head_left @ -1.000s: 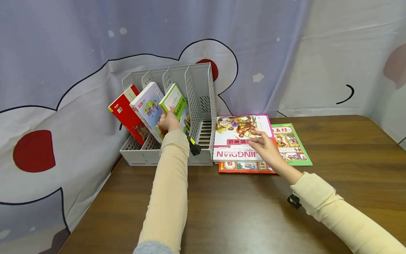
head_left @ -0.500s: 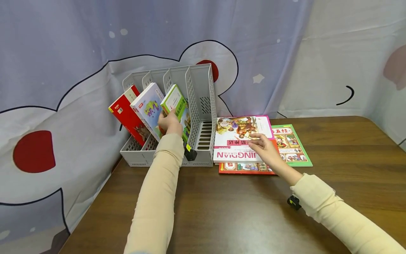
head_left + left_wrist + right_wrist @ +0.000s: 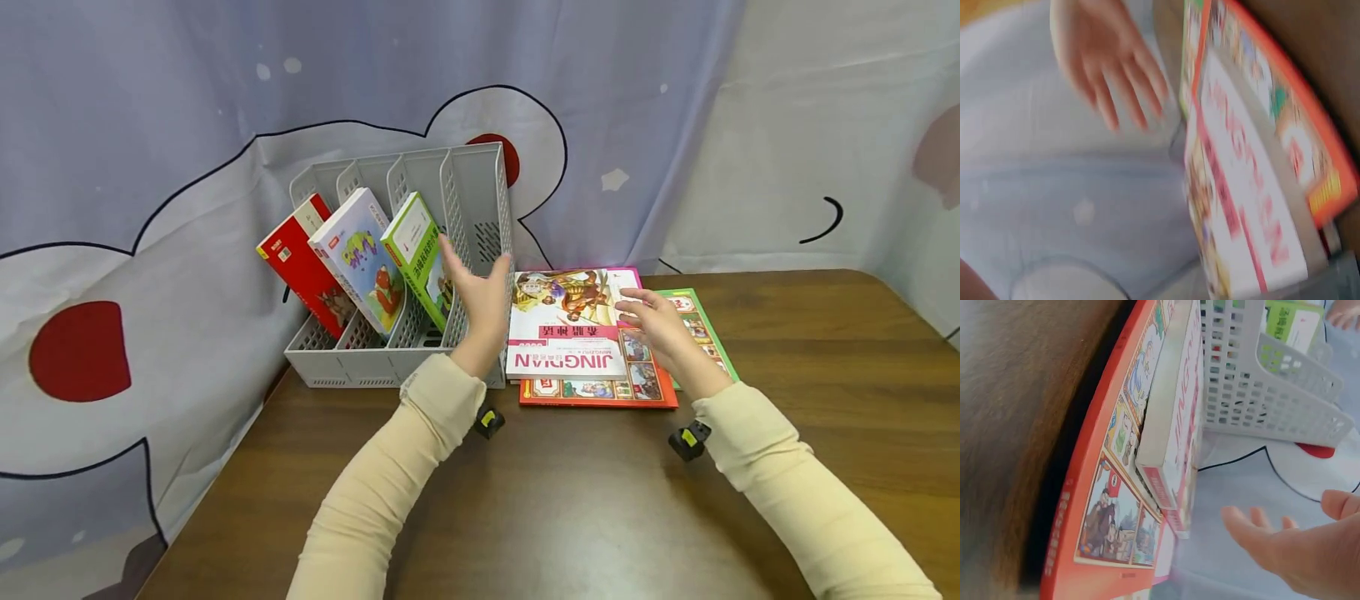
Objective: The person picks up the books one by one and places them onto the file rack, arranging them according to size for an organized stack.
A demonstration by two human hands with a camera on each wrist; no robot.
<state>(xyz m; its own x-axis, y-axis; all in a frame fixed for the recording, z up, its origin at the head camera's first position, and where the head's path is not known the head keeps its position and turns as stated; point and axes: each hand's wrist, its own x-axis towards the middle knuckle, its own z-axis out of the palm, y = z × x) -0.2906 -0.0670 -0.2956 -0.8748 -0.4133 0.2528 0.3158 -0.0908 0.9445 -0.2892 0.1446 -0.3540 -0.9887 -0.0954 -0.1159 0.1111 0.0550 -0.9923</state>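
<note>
In the head view my left hand point(image 3: 483, 304) is raised with fingers spread, in front of the rightmost slot of a grey file rack point(image 3: 390, 362). Just left of it, a green book point(image 3: 422, 258) leans in the rack, out of its grasp. My right hand point(image 3: 663, 329) hovers, fingers loosely extended, at the right side of a stack of books; the right wrist view shows that hand point(image 3: 1310, 550) beside them. On top lies a white book point(image 3: 562, 333) with pink lettering, over a red-edged picture book point(image 3: 600, 396). Neither hand holds anything.
A red book point(image 3: 303, 262) and a pale purple book point(image 3: 360, 258) lean in the rack's left slots. A green-edged book point(image 3: 701, 325) sticks out from the stack's right side. Behind the brown table point(image 3: 570, 500) hangs a patterned curtain point(image 3: 645, 125).
My left hand has let go of the green book, which stays leaning in the rack, and has moved right with fingers spread. My right hand has shifted slightly right and up.
</note>
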